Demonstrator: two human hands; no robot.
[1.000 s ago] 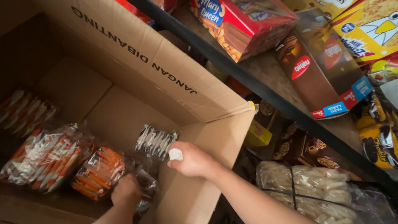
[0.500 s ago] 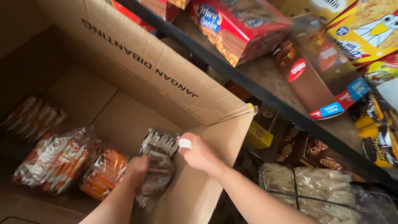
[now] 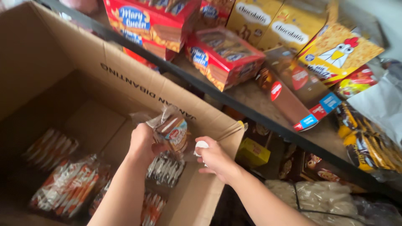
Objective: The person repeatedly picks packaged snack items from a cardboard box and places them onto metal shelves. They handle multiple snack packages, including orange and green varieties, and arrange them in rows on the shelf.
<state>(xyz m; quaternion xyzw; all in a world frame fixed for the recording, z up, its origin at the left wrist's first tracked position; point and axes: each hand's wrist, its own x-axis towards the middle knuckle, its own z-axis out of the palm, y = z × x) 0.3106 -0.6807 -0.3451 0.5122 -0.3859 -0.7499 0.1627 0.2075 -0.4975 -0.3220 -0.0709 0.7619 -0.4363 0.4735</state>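
Left hand (image 3: 141, 144) is lifting a clear snack packet (image 3: 172, 130), fingers curled around its edge, above the cardboard box (image 3: 63, 62), right hand (image 3: 214, 158) at three o'clock pinching a small white object (image 3: 202, 145); probably wanting gentle, level support.

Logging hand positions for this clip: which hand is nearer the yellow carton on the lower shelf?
Right. The right hand rests on the cardboard box's edge, beside the yellow carton; the left hand is farther, over the box, holding a clear snack bag.
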